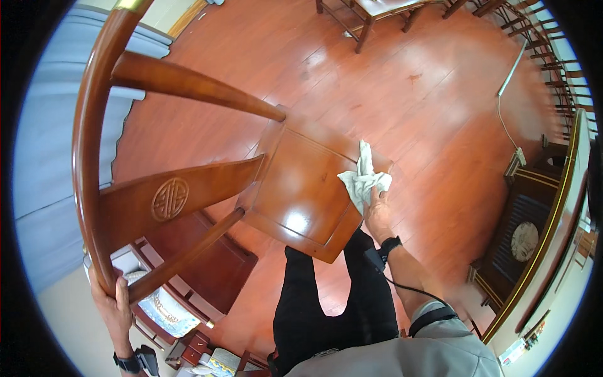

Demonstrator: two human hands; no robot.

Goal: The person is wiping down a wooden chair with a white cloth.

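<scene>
Before me is a brown wooden chair whose seat [301, 184] is a glossy, framed panel. Its flat back splat [127, 200] bears a round carved emblem [170, 199]. My left hand [112, 294] grips the curved top rail [84, 155] at its lower left end, beside a back post [188, 254]. A crumpled white cloth [365, 181] lies over the seat's right edge. My right hand [379, 212] holds it there, with the fingers partly hidden by the cloth.
A blue-grey curtain [66, 127] hangs at left. Below the chair stands a dark red wooden table [202, 268] near a cushioned seat [169, 311]. A dark cabinet [509, 231] is at right, near a cable [504, 120] on the wooden floor [438, 118]. Another table [386, 5] stands at the top.
</scene>
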